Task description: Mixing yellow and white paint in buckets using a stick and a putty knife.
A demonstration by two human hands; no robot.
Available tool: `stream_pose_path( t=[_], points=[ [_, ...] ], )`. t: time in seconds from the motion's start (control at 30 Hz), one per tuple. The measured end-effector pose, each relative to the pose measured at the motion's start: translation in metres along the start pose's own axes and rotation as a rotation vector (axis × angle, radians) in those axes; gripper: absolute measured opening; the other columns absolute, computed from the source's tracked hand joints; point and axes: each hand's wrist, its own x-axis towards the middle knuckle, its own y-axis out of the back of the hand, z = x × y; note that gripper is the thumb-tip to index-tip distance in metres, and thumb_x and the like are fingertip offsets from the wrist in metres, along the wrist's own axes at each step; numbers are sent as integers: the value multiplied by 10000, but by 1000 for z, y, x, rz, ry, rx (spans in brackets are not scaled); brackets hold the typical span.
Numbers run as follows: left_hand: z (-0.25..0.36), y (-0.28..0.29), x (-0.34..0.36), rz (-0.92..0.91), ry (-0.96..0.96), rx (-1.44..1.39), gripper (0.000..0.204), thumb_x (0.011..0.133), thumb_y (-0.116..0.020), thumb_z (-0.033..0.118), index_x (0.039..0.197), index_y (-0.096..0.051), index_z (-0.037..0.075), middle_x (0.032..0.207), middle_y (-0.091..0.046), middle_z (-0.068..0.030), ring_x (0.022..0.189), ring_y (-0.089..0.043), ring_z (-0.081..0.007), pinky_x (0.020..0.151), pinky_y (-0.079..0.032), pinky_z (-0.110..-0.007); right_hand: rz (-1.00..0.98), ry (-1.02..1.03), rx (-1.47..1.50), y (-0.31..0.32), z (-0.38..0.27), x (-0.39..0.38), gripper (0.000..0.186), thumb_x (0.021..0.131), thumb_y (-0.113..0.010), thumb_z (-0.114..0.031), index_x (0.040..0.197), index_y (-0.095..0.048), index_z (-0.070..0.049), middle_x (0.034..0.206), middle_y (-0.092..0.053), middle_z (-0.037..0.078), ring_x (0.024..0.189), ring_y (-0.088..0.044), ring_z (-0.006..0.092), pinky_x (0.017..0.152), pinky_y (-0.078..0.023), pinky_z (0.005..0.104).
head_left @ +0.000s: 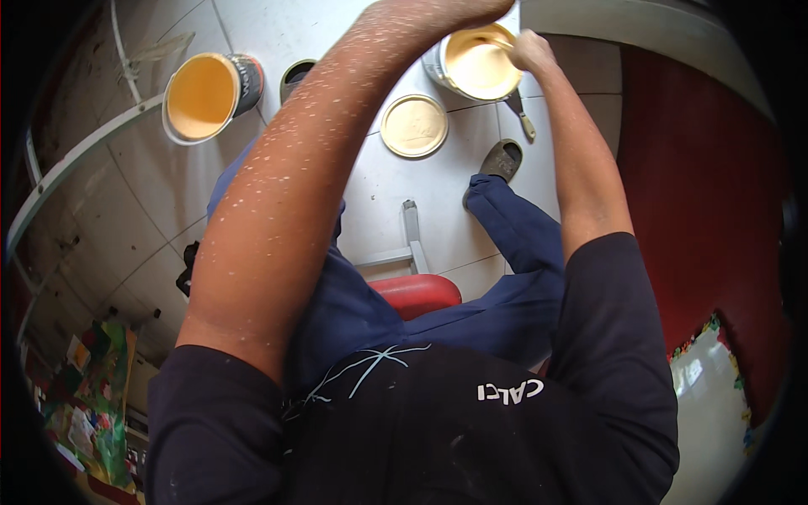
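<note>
A bucket of cream-yellow paint (480, 67) stands on the floor at the top. At its right rim is my right hand (534, 52), closed around a paint-coated stick-like tool (498, 40) that reaches into the bucket. My left arm, speckled with paint drops, stretches up across the view. Only part of my left hand (484, 8) shows, at the upper edge above the bucket, and its fingers are hidden. A round cream lid (414, 126) lies on the floor just below the bucket. Beside the bucket's right side lies a flat-bladed tool with a pale handle (526, 124).
A second bucket (202, 97), orange-yellow inside, stands at the left near a curved metal rail (84, 160). My shoes (503, 160) rest on the tiles. Between my legs are a red seat (417, 293) and a grey metal leg (412, 231). A dark red surface (699, 227) rises at the right.
</note>
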Motion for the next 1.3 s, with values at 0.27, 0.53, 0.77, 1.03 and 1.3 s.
stream_pose_path(
  t=[0.27, 0.53, 0.77, 1.03, 1.3],
  points=[
    [-2, 1, 11, 40, 39, -58, 420, 867, -402, 255, 1009, -597, -89, 1033, -586, -307, 1032, -552, -411, 942, -408, -440, -50, 284, -60, -33, -29, -2, 210, 739, -564, -109, 879, -693, -21, 875, -665, 197, 853, -653, 302, 766, -504, 385],
    [-11, 16, 6, 90, 6, -13, 418, 860, -411, 253, 1012, -600, -88, 1040, -578, -314, 1038, -538, -428, 943, -402, -443, -239, 343, -284, -29, -24, -30, 259, 798, -593, -211, 930, -682, -8, 928, -656, 215, 885, -649, 292, 781, -502, 372],
    [5, 4, 1, -9, 66, -9, 421, 855, -407, 257, 1010, -607, -79, 1058, -582, -295, 1035, -544, -419, 947, -402, -437, -55, -63, -19, 4, 5, -1, 356, 773, -685, -318, 999, -676, -44, 956, -670, 156, 907, -655, 254, 791, -507, 349],
    [8, 0, 16, 33, -4, -60, 415, 849, -407, 242, 992, -606, -93, 1020, -587, -313, 1003, -560, -422, 924, -417, -446, -62, 217, 206, -28, 5, 13, 311, 765, -642, -264, 884, -685, 20, 804, -691, 127, 709, -667, 193, 671, -518, 322],
    [-9, 25, -1, 111, -18, 5, 420, 846, -406, 249, 1015, -601, -84, 1047, -584, -300, 1033, -545, -414, 951, -400, -439, -152, 307, -230, -55, -33, -38, 188, 763, -566, -116, 852, -691, -7, 813, -669, 194, 775, -671, 232, 708, -523, 376]
  ],
)
